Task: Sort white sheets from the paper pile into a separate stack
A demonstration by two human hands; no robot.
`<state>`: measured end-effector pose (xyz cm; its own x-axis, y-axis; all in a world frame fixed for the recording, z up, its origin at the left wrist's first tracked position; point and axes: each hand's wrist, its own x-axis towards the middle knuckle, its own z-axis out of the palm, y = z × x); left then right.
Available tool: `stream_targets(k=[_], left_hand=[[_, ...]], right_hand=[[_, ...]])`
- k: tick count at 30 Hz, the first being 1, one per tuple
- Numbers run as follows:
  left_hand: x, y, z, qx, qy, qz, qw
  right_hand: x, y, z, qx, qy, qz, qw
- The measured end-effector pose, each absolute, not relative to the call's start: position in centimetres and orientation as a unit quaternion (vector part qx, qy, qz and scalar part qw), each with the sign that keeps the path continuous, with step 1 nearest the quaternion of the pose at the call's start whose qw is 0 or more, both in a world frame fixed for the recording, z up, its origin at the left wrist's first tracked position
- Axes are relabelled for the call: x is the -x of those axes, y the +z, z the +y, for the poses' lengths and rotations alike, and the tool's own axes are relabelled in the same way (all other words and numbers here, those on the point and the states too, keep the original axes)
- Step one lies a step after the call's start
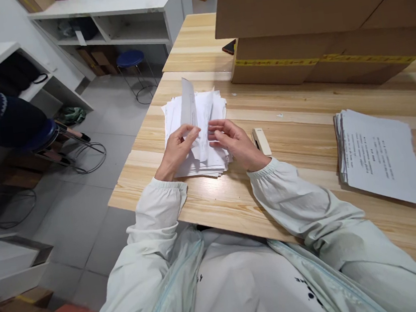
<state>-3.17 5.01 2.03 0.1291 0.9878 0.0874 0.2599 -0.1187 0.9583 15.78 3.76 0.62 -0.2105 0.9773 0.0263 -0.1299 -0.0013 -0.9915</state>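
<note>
Pinching lifted sheets (192, 108) between left hand (176, 151) and right hand (235, 144), over the loose paper pile (173, 117) near the table edge (150, 207), we risk creasing them, perhaps nudging the stapler (261, 141) beside us.

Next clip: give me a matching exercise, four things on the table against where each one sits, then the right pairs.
Things:
1. stapler
2. printed stack
3. cardboard box
4. folded sheets

Places:
A. held up between left hand and right hand
B. far right of the table
C. back of the table
D. just right of the right hand

Pairs: 1-D, 2-B, 3-C, 4-A
</note>
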Motion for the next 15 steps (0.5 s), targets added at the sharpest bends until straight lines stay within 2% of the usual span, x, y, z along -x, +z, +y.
stream_targets(k=[8,15], left_hand=[[3.6,2.2,4.8,-0.625,0.425,0.481,0.445],[4.6,3.6,2.6,-0.692,0.34,0.396,0.5]], right_hand=[[-15.5,1.6,5.5,0.489,0.464,-0.594,0.438],[-14.2,2.1,7.2,0.502,0.427,-0.636,0.402]])
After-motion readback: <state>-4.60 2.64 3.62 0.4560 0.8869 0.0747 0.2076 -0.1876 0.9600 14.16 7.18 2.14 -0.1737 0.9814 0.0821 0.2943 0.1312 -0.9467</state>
